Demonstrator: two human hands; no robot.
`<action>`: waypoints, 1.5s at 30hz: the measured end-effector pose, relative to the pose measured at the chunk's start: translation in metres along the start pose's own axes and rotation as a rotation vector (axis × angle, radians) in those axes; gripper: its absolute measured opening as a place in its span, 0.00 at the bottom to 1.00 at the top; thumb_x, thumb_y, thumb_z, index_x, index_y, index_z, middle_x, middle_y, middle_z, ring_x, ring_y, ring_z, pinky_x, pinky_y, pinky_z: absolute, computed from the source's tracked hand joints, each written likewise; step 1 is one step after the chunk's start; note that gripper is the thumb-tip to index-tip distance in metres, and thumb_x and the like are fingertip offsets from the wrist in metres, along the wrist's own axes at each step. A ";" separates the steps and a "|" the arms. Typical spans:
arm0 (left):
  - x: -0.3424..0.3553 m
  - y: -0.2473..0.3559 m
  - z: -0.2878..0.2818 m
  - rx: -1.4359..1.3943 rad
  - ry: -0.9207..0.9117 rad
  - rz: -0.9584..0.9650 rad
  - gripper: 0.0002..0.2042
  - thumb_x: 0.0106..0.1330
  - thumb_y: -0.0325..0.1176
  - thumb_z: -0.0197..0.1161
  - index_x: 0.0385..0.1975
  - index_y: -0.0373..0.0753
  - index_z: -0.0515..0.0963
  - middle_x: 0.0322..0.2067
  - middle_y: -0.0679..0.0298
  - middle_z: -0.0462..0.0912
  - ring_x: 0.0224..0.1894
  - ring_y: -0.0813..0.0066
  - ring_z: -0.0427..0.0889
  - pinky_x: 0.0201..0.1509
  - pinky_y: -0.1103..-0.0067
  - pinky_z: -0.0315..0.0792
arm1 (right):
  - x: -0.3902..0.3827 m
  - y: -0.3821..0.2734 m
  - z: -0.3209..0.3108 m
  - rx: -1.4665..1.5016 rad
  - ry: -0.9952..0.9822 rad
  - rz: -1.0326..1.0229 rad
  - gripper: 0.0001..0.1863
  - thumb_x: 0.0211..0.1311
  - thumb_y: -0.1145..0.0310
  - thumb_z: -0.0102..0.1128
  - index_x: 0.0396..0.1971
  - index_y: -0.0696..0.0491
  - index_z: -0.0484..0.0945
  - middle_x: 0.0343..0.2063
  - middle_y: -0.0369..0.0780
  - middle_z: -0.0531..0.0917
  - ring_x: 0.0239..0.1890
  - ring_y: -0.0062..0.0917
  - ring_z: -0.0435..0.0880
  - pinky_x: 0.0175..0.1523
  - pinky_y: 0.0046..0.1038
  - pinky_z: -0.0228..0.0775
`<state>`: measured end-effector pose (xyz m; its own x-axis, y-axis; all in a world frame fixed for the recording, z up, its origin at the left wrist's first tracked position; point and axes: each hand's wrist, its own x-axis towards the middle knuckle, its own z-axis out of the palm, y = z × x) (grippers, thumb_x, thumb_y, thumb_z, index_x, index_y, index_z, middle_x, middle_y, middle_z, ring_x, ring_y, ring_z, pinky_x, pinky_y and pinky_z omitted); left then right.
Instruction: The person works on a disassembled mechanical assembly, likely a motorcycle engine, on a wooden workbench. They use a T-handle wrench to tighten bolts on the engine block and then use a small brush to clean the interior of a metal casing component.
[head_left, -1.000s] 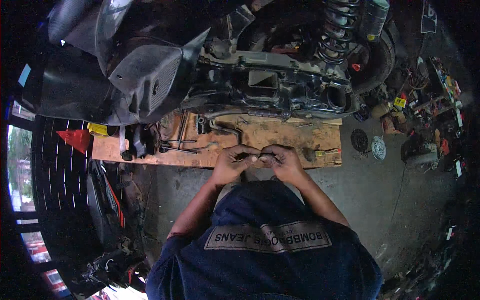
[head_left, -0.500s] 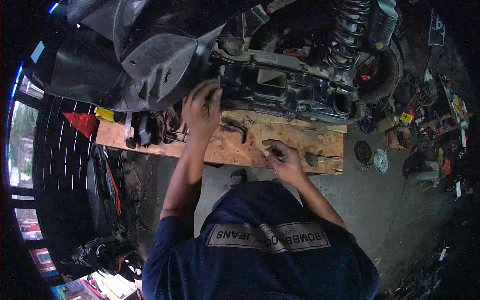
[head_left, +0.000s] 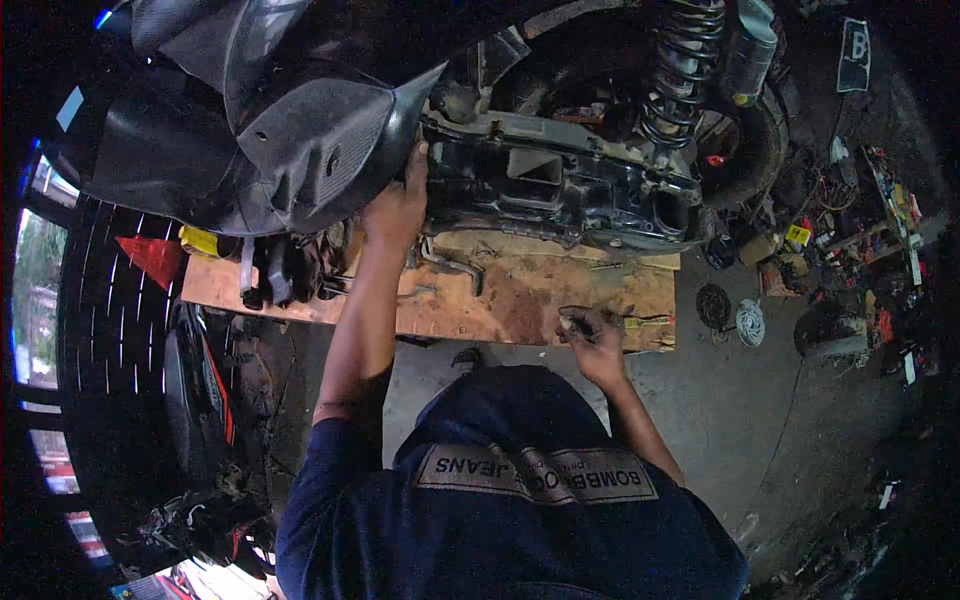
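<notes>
My left hand (head_left: 398, 200) reaches up to the lower edge of a grey-black plastic body panel (head_left: 300, 150) and grips it, fingers curled against it beside the black swingarm casing (head_left: 515, 190). My right hand (head_left: 590, 335) is closed, fingertips together, low over the right part of a worn wooden board (head_left: 510, 295); what it holds is too small to make out. Near it lies a tool with a yellow handle (head_left: 650, 321). A bent metal pipe (head_left: 470, 270) and several tools rest on the board.
A coil-spring shock (head_left: 680, 70) and wheel (head_left: 755, 140) stand above the casing. Cluttered parts and tools (head_left: 860, 220) line the right, with two coiled items (head_left: 748, 322) on the floor. A red triangular object (head_left: 150, 258) and another motorcycle's bodywork (head_left: 195, 370) are at the left.
My hands have parted from their joined position: the left moved up and left onto the panel, gripping it, while the right moved rightward and lower over the board.
</notes>
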<state>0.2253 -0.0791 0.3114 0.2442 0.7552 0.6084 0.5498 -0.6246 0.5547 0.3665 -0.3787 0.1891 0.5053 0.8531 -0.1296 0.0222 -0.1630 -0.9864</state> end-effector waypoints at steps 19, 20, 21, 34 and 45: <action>0.015 -0.010 0.005 0.143 0.096 0.266 0.22 0.69 0.51 0.54 0.57 0.48 0.74 0.53 0.51 0.78 0.57 0.56 0.76 0.61 0.69 0.67 | 0.011 0.002 0.021 -0.310 -0.165 -0.039 0.14 0.62 0.66 0.61 0.44 0.57 0.78 0.34 0.46 0.85 0.37 0.31 0.86 0.42 0.30 0.75; 0.016 -0.009 0.006 0.172 0.124 0.309 0.21 0.68 0.49 0.55 0.57 0.46 0.75 0.53 0.52 0.78 0.57 0.57 0.76 0.61 0.69 0.66 | 0.013 0.002 0.022 -0.346 -0.181 -0.017 0.14 0.61 0.66 0.61 0.44 0.57 0.78 0.34 0.46 0.85 0.37 0.31 0.86 0.42 0.31 0.76; 0.016 -0.010 0.005 0.203 0.157 0.352 0.21 0.68 0.48 0.56 0.56 0.45 0.75 0.53 0.53 0.78 0.57 0.58 0.76 0.61 0.68 0.66 | 0.015 -0.001 0.025 -0.357 -0.206 -0.015 0.14 0.62 0.68 0.60 0.45 0.58 0.78 0.35 0.46 0.85 0.38 0.29 0.85 0.42 0.29 0.75; 0.016 -0.041 0.025 0.681 0.040 0.579 0.19 0.65 0.40 0.61 0.53 0.37 0.76 0.53 0.55 0.78 0.58 0.63 0.75 0.63 0.71 0.65 | 0.046 0.027 0.066 -0.359 -0.374 -0.028 0.19 0.55 0.61 0.65 0.43 0.56 0.79 0.37 0.47 0.84 0.39 0.40 0.85 0.45 0.35 0.76; 0.016 -0.008 0.007 -0.129 0.110 0.261 0.24 0.61 0.47 0.66 0.51 0.37 0.77 0.51 0.52 0.79 0.55 0.54 0.76 0.61 0.65 0.65 | 0.143 0.027 0.120 -1.046 -0.537 -0.154 0.22 0.60 0.67 0.54 0.55 0.52 0.71 0.50 0.46 0.75 0.52 0.36 0.75 0.55 0.34 0.70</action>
<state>0.2303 -0.0604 0.3124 0.2716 0.5442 0.7937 0.3725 -0.8199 0.4347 0.3357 -0.2014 0.1315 0.0144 0.9573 -0.2888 0.8715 -0.1536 -0.4658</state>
